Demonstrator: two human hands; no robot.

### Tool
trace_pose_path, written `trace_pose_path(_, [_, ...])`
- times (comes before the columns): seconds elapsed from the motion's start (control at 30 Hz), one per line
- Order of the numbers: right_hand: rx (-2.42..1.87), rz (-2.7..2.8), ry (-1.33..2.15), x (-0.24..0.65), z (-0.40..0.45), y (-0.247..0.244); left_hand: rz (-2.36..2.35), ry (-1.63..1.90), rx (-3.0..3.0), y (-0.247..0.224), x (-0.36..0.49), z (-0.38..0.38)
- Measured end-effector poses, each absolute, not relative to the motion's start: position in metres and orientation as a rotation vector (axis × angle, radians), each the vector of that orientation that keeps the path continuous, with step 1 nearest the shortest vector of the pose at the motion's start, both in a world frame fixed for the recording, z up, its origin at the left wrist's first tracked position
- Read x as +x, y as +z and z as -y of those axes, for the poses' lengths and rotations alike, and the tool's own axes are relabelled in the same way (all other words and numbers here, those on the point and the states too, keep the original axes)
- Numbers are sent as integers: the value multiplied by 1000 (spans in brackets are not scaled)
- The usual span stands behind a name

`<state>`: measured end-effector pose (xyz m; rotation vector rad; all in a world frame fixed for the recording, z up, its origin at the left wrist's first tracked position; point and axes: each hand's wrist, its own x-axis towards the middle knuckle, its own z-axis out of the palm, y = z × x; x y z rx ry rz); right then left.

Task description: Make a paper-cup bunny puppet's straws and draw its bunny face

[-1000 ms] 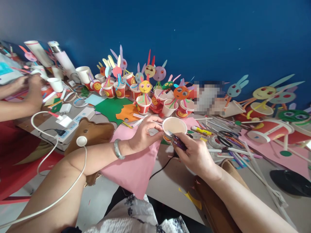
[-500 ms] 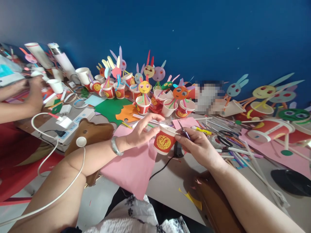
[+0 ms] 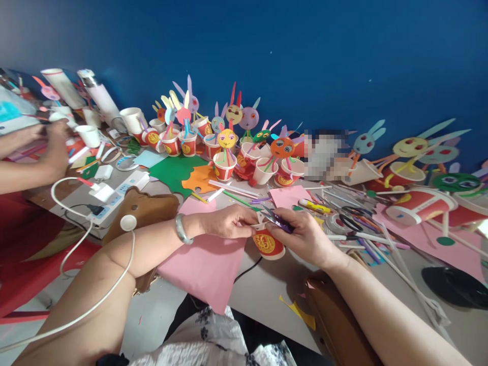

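The red-and-white paper cup [image 3: 269, 245] hangs tilted just below the narrow, rim-pinching grip of the nearer left hand [image 3: 231, 221], its long axis slanting down and rightward, while the right hand [image 3: 309, 238] grasps a purple-handled metal tool [image 3: 281, 222] beside that rim.

Our right hand [image 3: 299, 231] hides most of the handle of the purple tool [image 3: 280, 221]. With our left hand [image 3: 238, 222], it covers much of the rim of the cup [image 3: 269, 245]. Beyond our grip, a patch [image 3: 326, 155] is pixelated; far left, another person's hand [image 3: 57, 145] is blurred. The picture's edge cuts off the black object [image 3: 453, 285] to the right.
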<state>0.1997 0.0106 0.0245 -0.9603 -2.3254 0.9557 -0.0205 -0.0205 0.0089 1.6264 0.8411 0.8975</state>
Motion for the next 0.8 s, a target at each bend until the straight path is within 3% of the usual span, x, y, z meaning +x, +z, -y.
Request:
trace_pose_path(0.2, [-1121, 2072, 793, 200, -5, 23, -866, 964, 1446, 2, -16, 19])
trace_pose_path(0.43, [-1057, 2233, 1087, 196, 0, 25, -1027, 1250, 1223, -4, -17, 11])
trace_pose_path(0.8, [-1168, 2242, 1006, 195, -7, 23, -916, 1120, 984, -12, -12, 12])
